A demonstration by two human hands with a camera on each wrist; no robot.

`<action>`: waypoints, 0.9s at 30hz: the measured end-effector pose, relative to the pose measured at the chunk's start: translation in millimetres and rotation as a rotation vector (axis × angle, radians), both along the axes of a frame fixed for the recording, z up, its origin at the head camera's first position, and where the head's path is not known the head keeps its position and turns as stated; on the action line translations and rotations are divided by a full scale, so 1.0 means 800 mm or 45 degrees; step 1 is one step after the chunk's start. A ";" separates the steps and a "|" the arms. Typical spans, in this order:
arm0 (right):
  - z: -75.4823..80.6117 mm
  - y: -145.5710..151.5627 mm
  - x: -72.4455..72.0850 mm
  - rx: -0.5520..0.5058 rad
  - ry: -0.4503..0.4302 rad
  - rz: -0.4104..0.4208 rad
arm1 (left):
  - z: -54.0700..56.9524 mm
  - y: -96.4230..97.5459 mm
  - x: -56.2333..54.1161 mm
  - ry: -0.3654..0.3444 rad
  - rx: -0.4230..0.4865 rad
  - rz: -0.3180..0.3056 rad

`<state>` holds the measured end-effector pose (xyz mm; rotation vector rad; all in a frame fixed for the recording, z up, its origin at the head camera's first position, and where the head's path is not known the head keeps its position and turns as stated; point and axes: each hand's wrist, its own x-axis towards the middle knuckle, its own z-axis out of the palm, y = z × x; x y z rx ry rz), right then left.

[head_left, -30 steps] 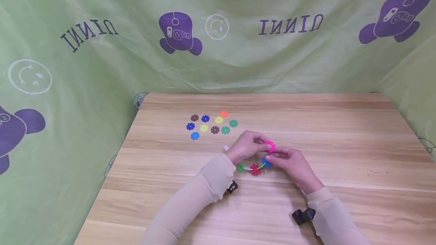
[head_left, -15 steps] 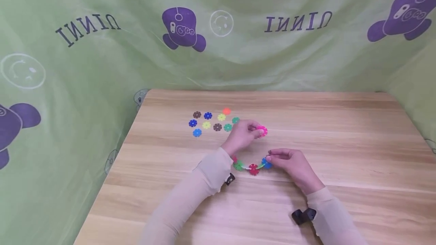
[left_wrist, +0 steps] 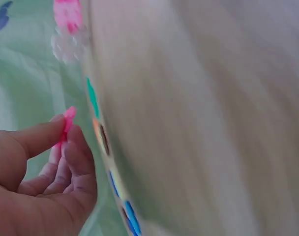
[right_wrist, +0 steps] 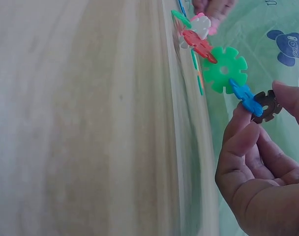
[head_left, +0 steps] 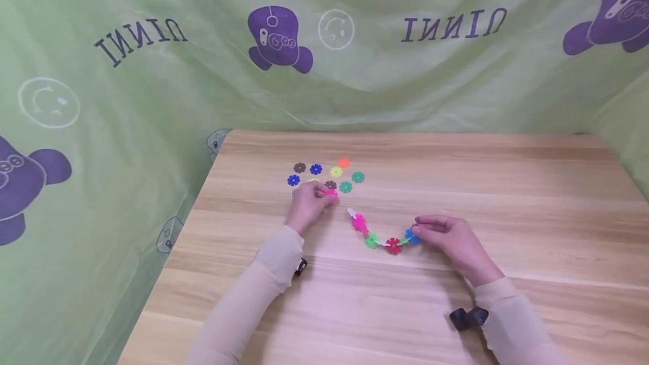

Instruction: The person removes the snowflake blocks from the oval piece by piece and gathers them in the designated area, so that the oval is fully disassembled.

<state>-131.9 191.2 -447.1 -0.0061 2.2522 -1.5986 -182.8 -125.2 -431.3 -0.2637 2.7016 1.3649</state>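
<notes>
My left hand [head_left: 307, 205] pinches a pink notched snowflake disc [head_left: 332, 195] between thumb and fingertips, close to the loose discs. The same pink disc [left_wrist: 68, 123] appears edge-on in the left wrist view. On the right, my right hand [head_left: 458, 244] holds one end of a chain of interlocked discs [head_left: 393, 245]. In the right wrist view, a brown disc [right_wrist: 267, 106] at that end sits between thumb and fingers, joined to a blue disc [right_wrist: 245, 97], then a green disc [right_wrist: 224, 70]. The chain curves leftward to a white disc [head_left: 351, 212] at its other end.
Several loose discs lie at the back left of the wooden table [head_left: 507, 185], among them an orange disc [head_left: 343, 162], a dark blue disc [head_left: 316, 169] and a teal disc [head_left: 358, 177]. My left hand partly covers some. A green printed curtain [head_left: 355, 89] surrounds the table.
My left hand has carried the pink disc away from the right fingertips, leftward to the loose discs, uncovering the chain's white end. My right hand keeps its hold at nearly the same spot.
</notes>
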 end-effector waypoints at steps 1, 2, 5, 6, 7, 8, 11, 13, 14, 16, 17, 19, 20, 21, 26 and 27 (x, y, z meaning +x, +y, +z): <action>0.001 0.001 0.001 -0.024 -0.003 -0.009 | -0.001 -0.004 0.000 -0.005 -0.021 0.009; 0.001 0.002 0.001 -0.045 -0.008 -0.022 | -0.002 -0.008 -0.001 -0.013 -0.038 0.014; 0.002 0.003 0.003 -0.106 -0.021 -0.037 | -0.004 -0.017 -0.004 -0.024 -0.120 0.018; 0.003 0.003 0.004 -0.123 -0.025 -0.042 | -0.005 -0.019 -0.004 -0.032 -0.137 0.019; 0.003 0.003 0.005 -0.133 -0.027 -0.043 | -0.006 -0.021 -0.005 -0.039 -0.151 0.020; 0.003 0.003 0.005 -0.142 -0.028 -0.046 | -0.006 -0.022 -0.005 -0.044 -0.162 0.019; 0.004 0.002 0.007 -0.157 -0.031 -0.049 | -0.006 -0.024 -0.005 -0.058 -0.177 0.020; 0.005 0.001 0.008 -0.158 -0.033 -0.051 | -0.007 -0.025 -0.005 -0.054 -0.189 0.025; 0.005 0.001 0.008 -0.159 -0.036 -0.051 | -0.007 -0.025 -0.005 -0.051 -0.195 0.030; 0.005 0.002 0.008 -0.153 -0.038 -0.047 | -0.007 -0.025 -0.005 -0.039 -0.212 0.037; 0.006 0.002 0.008 -0.153 -0.041 -0.048 | -0.007 -0.025 -0.004 -0.031 -0.222 0.040; 0.007 0.002 0.008 -0.155 -0.043 -0.049 | -0.006 -0.024 -0.004 -0.016 -0.236 0.041; 0.007 0.003 0.008 -0.155 -0.044 -0.048 | -0.005 -0.024 -0.003 -0.011 -0.231 0.042; 0.007 0.003 0.008 -0.155 -0.043 -0.047 | -0.003 -0.023 -0.003 -0.009 -0.224 0.035; 0.008 0.002 0.008 -0.156 -0.026 -0.032 | 0.013 -0.005 0.005 -0.051 -0.099 -0.075; 0.008 0.002 0.007 -0.155 -0.020 -0.030 | 0.018 0.003 0.007 -0.074 -0.069 -0.117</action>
